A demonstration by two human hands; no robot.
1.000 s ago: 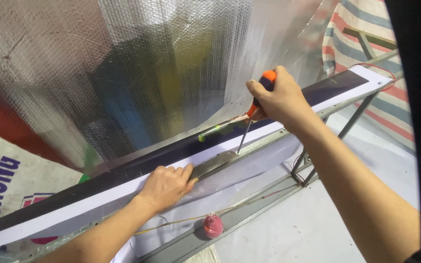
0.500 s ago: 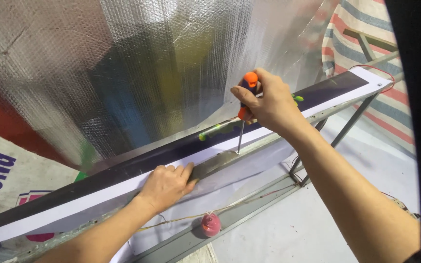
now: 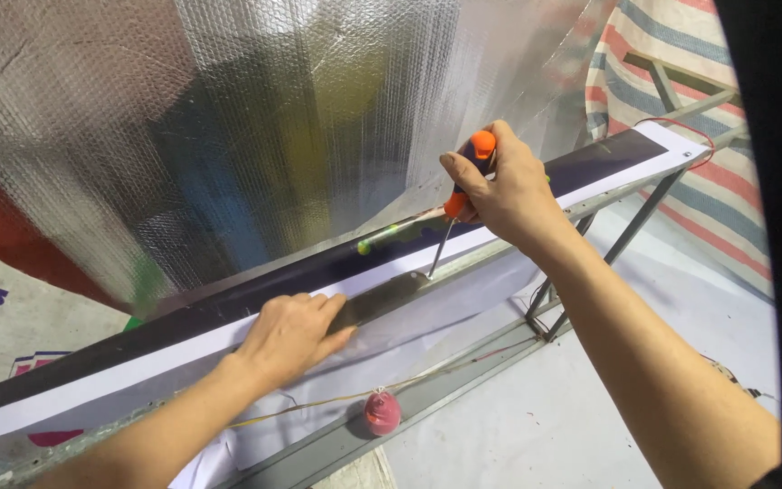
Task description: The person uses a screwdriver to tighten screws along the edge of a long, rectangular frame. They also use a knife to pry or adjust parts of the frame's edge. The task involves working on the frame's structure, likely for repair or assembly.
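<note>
Raised and turned since the earlier frame, right hand (image 3: pixel 504 186) stays clamped on the screwdriver (image 3: pixel 460 204), best kept upright, while left hand (image 3: pixel 290 333), fingers together, steadies the metal plate (image 3: pixel 382 297).

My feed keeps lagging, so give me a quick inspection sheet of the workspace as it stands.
Surface: long dark panel with white edge strip, lying on a grey metal frame.
Job's things: orange-handled screwdriver, tip down on a metal bracket at the panel's edge.
Clutter: green-handled tool on the panel; pink spool on the frame.
Hands: right hand grips the screwdriver; left hand presses flat on the bracket.
Cables: thin red wire at the far end.
Surroundings: silver bubble foil, striped fabric.
</note>
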